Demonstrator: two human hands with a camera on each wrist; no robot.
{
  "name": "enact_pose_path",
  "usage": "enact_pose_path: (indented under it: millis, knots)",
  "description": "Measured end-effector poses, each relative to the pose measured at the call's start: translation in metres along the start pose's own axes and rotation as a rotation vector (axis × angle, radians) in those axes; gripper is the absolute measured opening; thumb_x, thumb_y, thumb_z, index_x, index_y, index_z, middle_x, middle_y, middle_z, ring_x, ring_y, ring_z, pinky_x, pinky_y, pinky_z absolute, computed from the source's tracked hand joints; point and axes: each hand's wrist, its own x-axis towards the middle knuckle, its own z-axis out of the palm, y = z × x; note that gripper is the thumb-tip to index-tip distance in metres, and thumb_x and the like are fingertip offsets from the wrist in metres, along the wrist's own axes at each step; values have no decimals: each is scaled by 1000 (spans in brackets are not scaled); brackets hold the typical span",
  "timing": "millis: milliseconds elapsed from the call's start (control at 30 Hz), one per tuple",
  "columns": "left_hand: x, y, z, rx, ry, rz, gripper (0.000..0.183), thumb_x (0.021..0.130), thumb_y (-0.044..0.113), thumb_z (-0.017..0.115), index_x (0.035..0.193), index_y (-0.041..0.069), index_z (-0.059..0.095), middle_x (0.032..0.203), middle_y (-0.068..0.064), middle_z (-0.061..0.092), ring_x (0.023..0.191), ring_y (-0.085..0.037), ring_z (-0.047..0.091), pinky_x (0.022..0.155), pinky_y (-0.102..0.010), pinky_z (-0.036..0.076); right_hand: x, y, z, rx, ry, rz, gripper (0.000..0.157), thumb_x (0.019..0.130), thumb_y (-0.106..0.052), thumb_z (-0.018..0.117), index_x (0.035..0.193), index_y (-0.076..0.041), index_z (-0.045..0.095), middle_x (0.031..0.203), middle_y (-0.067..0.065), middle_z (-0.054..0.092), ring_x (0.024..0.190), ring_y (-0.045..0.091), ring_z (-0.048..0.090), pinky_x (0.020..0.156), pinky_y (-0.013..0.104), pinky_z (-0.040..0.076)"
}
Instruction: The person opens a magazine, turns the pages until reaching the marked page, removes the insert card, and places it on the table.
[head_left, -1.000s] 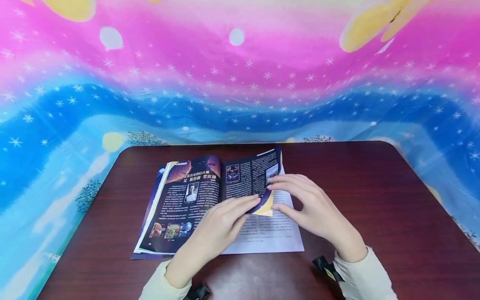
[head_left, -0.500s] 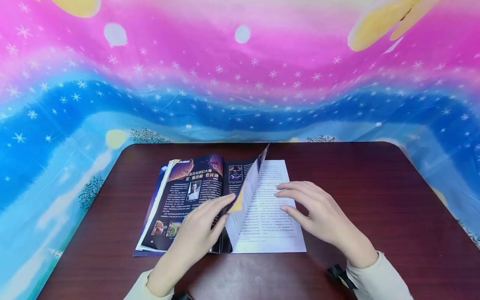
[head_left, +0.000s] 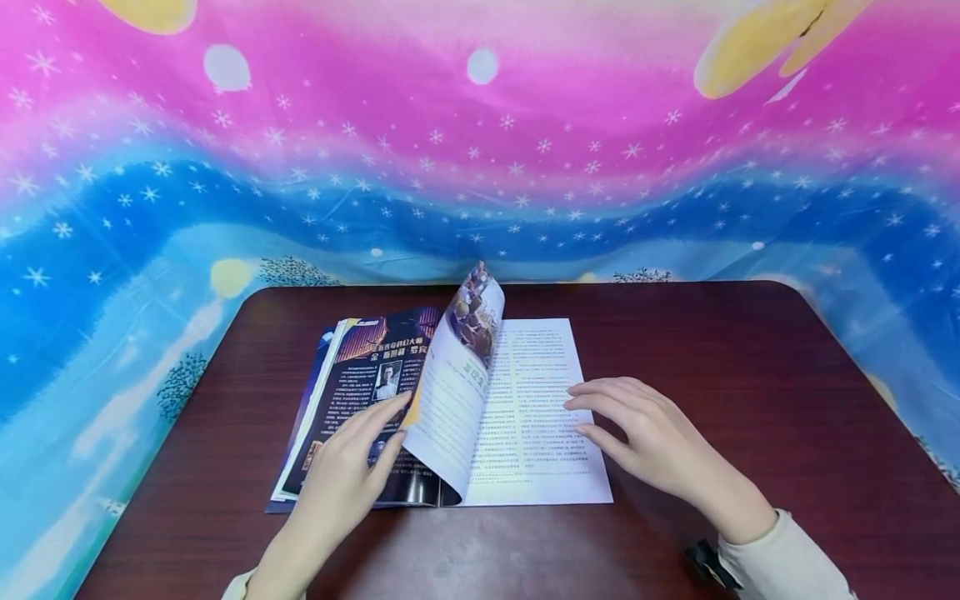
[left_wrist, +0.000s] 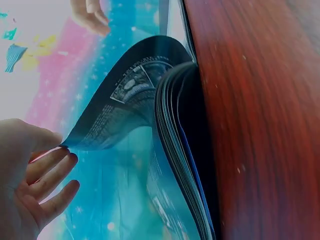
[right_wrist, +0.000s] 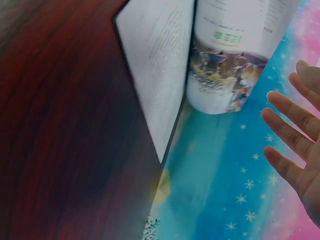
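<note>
An open magazine (head_left: 540, 400) lies on the dark red table. Between thumb and fingers, my left hand (head_left: 348, 462) pinches the lower outer corner of one lifted page (head_left: 450, 408). That page curves up over the spine, showing a photo and green heading on its near-white side; in the left wrist view its dark printed side (left_wrist: 120, 100) bows away from the thumb. The dark left-hand page (head_left: 375, 375) is partly covered by the hand. My right hand (head_left: 645, 433) hovers by the right edge of the white text page, fingers relaxed and apart, holding nothing, as the right wrist view shows.
The wooden table (head_left: 750, 375) extends on both sides of the magazine. Behind it hangs a pink and blue cloth (head_left: 480, 167) with snowflake prints. A black strap piece (head_left: 711, 565) sits at the right sleeve (head_left: 787, 558).
My left hand has carried the page corner leftward, swinging the page over from the right side to past the spine. My right hand has come off the page and drawn back right.
</note>
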Motion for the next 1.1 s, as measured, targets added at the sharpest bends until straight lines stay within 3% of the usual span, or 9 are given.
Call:
enact_pose_path:
  millis: [67, 200, 333, 467, 600, 733, 900, 1000, 1100]
  knots:
    - [-3, -3, -2, 9, 18, -9, 53, 87, 5, 75, 137, 14, 60, 127, -9, 66, 107, -26, 67, 85, -44, 56, -3, 1, 0, -1, -10, 12, 33, 81, -14, 80, 112, -17, 71, 120, -4, 67, 111, 18, 61, 95, 42, 47]
    - [-8, -9, -6, 19, 47, -33, 57, 84, 2, 77, 137, 12, 58, 125, -13, 66, 87, -22, 70, 68, -36, 59, -9, 5, 2, -4, -8, 10, 29, 83, -16, 78, 112, -17, 71, 120, -4, 67, 111, 18, 62, 95, 40, 46]
    - [-13, -15, -10, 30, 67, -56, 62, 83, 0, 78, 139, 12, 56, 126, -15, 65, 98, -29, 68, 75, -43, 58, -16, 10, 3, -1, -6, 4, 24, 89, -19, 74, 112, -17, 71, 120, -4, 67, 111, 18, 61, 95, 37, 44]
    - [-17, -19, -15, 55, 66, -104, 64, 82, 0, 79, 140, 12, 55, 125, -15, 65, 103, -32, 67, 78, -50, 56, -20, 13, 3, 4, -22, 9, 29, 85, -15, 76, 114, -17, 71, 119, -4, 67, 110, 17, 62, 95, 37, 45]
    - [-21, -23, -20, 97, 61, -143, 66, 80, -1, 80, 140, 10, 55, 118, -15, 67, 83, -25, 66, 65, -41, 56, -23, 15, 5, 10, -43, 12, 33, 84, -13, 78, 115, -18, 71, 119, -4, 67, 111, 17, 62, 94, 40, 47]
    - [-25, -27, -24, 125, 43, -181, 70, 77, -1, 82, 140, 8, 53, 108, -13, 68, 71, -18, 57, 56, -32, 46, -27, 16, 8, 19, -62, -2, 26, 89, -19, 75, 114, -17, 71, 119, -3, 67, 110, 17, 62, 92, 40, 48]
    - [-29, -33, -29, 142, -14, -260, 70, 79, 3, 82, 141, 6, 50, 108, -12, 67, 74, -19, 60, 62, -37, 50, -32, 18, 13, 24, -91, -12, 31, 82, -13, 80, 112, -15, 71, 117, -1, 68, 108, 17, 63, 90, 41, 51]
    - [-33, -38, -32, 145, -35, -292, 69, 80, 5, 81, 141, 4, 49, 114, -17, 65, 84, -28, 65, 72, -48, 54, -34, 18, 15, 20, -106, -3, 35, 79, -12, 83, 111, -15, 72, 116, -1, 68, 107, 16, 63, 88, 41, 53]
    - [-36, -41, -35, 148, -52, -311, 71, 80, 6, 81, 142, 2, 47, 124, -24, 61, 102, -40, 65, 81, -59, 51, -36, 19, 16, 11, -117, 14, 35, 79, -13, 83, 111, -16, 72, 116, -2, 68, 106, 15, 64, 87, 41, 53]
